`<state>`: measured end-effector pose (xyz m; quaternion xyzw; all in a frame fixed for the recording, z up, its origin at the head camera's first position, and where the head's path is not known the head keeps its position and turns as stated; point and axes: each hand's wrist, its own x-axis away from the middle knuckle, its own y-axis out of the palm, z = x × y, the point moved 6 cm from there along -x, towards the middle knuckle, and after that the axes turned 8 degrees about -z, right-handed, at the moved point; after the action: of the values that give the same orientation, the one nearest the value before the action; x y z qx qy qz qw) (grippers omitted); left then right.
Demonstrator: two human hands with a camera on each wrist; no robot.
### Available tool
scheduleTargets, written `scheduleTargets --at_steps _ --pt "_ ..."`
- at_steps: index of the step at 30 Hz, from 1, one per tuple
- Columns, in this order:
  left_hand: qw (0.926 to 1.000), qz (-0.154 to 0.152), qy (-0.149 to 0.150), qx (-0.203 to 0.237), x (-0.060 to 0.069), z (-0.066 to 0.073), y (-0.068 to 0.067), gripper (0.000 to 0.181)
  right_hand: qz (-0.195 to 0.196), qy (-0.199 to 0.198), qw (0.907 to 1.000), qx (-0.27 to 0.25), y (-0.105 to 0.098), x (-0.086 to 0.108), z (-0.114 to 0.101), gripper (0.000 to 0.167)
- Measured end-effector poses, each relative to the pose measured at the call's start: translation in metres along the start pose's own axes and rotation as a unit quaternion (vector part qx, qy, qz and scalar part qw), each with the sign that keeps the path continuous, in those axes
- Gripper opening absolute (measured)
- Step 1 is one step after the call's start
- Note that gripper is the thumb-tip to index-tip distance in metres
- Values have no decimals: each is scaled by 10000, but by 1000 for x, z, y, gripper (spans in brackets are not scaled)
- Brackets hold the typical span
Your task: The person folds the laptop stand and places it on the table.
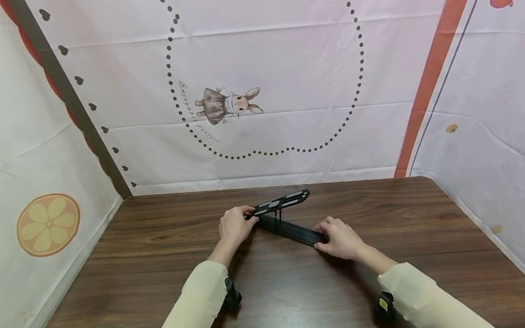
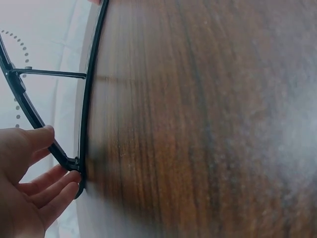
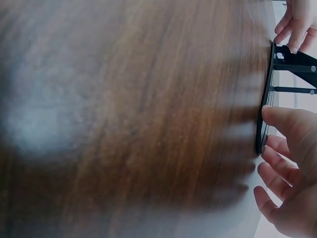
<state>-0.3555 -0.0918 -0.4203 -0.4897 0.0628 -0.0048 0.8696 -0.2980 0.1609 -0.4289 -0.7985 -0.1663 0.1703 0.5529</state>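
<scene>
A black folding stand [image 1: 292, 230], like a laptop stand, rests on the table with its slotted upper panel [image 1: 289, 200] tilted up from the flat base. A thin strut [image 2: 52, 73] props the panel at an angle. At the hinged end, my left hand [image 1: 236, 225] pinches the stand, thumb on the upper panel and fingers by the hinge [image 2: 73, 162]. My right hand [image 1: 341, 239] holds the base's other end, its thumb [image 3: 277, 118] along one edge and fingers by the other. In the right wrist view, the base [image 3: 265, 99] appears edge-on.
Brown wood-grain table [image 1: 274, 298] spreads around the stand. A white printed cloth [image 1: 274, 79] with a rabbit figure hangs behind its far edge, and similar cloths [image 1: 41, 152] stand at both sides. Dark cameras [image 1: 231, 293] are strapped at both wrists.
</scene>
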Motion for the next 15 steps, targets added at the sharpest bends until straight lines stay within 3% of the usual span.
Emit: scheduleTargets --at_steps 15 --pt "9995 104 135 257 -1 -1 2 26 127 -454 9987 186 0 14 -12 33"
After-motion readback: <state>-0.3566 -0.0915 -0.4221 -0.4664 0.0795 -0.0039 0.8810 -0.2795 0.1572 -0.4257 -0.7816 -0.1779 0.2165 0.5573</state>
